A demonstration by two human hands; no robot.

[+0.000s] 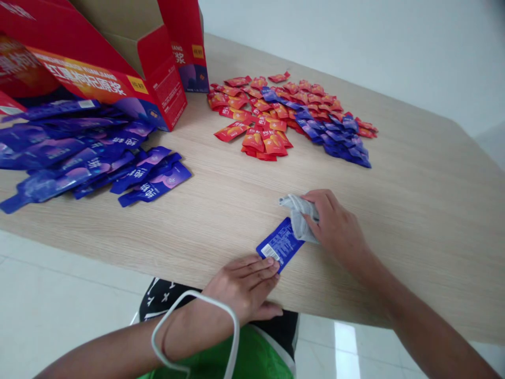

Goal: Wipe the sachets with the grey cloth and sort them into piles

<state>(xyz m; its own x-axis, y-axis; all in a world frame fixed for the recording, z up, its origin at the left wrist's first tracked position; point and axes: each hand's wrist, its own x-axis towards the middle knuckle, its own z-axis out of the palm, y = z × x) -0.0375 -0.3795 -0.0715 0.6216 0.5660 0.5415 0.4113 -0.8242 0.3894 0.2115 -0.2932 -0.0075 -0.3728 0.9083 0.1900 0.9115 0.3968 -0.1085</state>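
A single blue pouch (284, 243) lies near the table's front edge, its printed back with a barcode facing up. My left hand (246, 287) rests with outstretched fingers, the tips pressing the pouch's lower left end flat. In my right hand (333, 221) is a bunched grey cloth (300, 213), which covers the pouch's upper right end. The fingers are closed round the cloth, and part of it sticks out to the left.
A pile of blue pouches (79, 152) lies at the left, before an open red carton (161, 79). Behind that stands another red box (193, 52). Red sachets (260, 139) are heaped at the back, with stacked blue pouches (335, 137) partly over them. A white cable (234, 337) loops by my left wrist.
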